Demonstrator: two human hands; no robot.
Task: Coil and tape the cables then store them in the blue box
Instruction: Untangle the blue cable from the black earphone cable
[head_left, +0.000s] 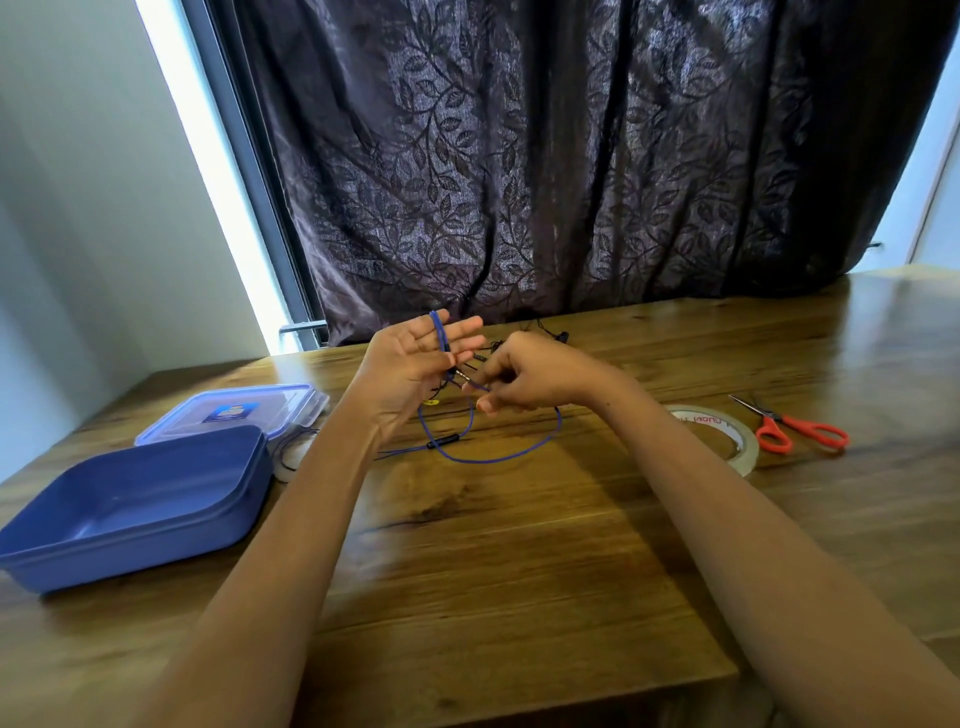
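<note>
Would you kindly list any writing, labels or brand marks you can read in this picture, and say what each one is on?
Red lettering on the inner core of the tape roll: seen upside down and too blurred to read.
Small blue and yellow sticker on the clear lid behind the blue box: too small and blurred to read.
Scissors, blue cable and wooden table: no text visible.

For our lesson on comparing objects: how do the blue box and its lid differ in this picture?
The blue box is opaque solid blue; the lid is see-through with a dark label. The blue box stands open side up nearer the camera; the lid lies flat behind it. The blue box is deep; the lid is shallow. Both are rounded rectangles resting on the wooden table.
</note>
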